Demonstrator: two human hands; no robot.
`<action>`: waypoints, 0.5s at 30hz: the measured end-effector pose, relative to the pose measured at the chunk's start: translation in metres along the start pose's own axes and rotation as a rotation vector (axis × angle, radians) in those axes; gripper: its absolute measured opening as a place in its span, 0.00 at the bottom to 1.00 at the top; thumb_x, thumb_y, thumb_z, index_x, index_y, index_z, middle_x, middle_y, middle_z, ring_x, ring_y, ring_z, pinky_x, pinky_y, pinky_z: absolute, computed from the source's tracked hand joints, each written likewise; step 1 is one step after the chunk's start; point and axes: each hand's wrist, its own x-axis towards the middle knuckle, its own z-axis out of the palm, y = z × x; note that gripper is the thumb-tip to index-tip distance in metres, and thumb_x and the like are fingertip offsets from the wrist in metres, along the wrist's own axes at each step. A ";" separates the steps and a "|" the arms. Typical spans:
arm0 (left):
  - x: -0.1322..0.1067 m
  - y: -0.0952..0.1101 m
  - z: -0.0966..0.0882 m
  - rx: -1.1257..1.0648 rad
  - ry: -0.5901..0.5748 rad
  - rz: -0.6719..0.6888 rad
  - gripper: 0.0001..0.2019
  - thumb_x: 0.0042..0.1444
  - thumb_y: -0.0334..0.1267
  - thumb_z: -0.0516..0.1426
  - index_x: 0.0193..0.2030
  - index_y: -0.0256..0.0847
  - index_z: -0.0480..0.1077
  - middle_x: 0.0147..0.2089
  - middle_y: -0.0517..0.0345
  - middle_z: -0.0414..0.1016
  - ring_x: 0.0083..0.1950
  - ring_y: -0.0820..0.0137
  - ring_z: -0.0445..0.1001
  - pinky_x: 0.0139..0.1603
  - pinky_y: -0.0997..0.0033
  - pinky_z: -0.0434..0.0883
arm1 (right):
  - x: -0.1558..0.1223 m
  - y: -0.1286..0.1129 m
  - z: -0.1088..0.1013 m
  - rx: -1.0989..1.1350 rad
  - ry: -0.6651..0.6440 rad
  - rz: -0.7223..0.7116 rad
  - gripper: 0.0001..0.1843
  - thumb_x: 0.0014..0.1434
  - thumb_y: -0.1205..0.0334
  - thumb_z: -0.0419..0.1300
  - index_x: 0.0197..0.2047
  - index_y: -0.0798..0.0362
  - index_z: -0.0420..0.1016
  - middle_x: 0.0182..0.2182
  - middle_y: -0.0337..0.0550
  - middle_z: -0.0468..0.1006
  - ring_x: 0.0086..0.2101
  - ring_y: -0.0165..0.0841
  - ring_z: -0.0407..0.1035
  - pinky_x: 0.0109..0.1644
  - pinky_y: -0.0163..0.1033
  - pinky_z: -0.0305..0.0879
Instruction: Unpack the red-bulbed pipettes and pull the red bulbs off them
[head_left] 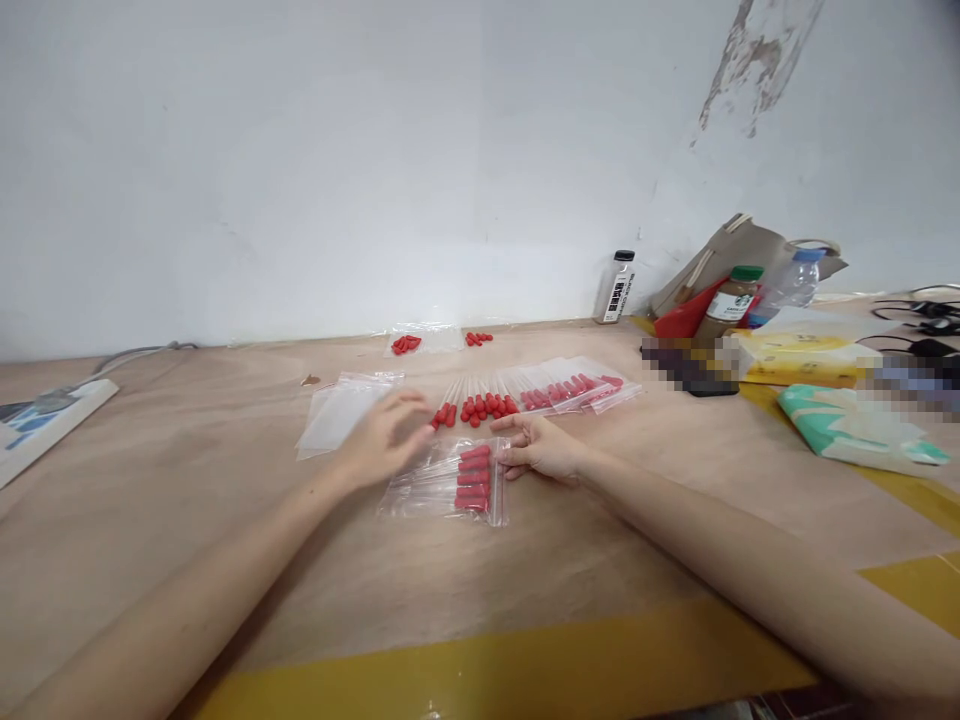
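A clear zip bag lies on the table in front of me, with several red-bulbed droppers inside, bulbs toward its zip end. My right hand is at that zip end, fingers apart and fingertips at or touching the edge. Over the bag's far left corner hovers my left hand, slightly blurred, its fingers bent and apart, nothing visible in them. Just beyond lies a row of loose droppers with red bulbs. Flat empty zip bags are left of my left hand.
Filled bags overlap right of the loose droppers. Near the wall, a bag lies by red bulbs. A black-capped bottle, a green-capped bottle and a tissue pack are at right. A white box sits far left.
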 end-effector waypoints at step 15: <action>-0.015 0.067 0.028 -0.419 -0.116 0.132 0.17 0.57 0.38 0.53 0.53 0.43 0.61 0.52 0.51 0.66 0.53 0.65 0.66 0.54 0.62 0.64 | -0.007 0.003 0.013 -0.028 0.012 -0.116 0.42 0.40 0.60 0.69 0.55 0.60 0.54 0.13 0.28 0.69 0.14 0.24 0.63 0.16 0.27 0.61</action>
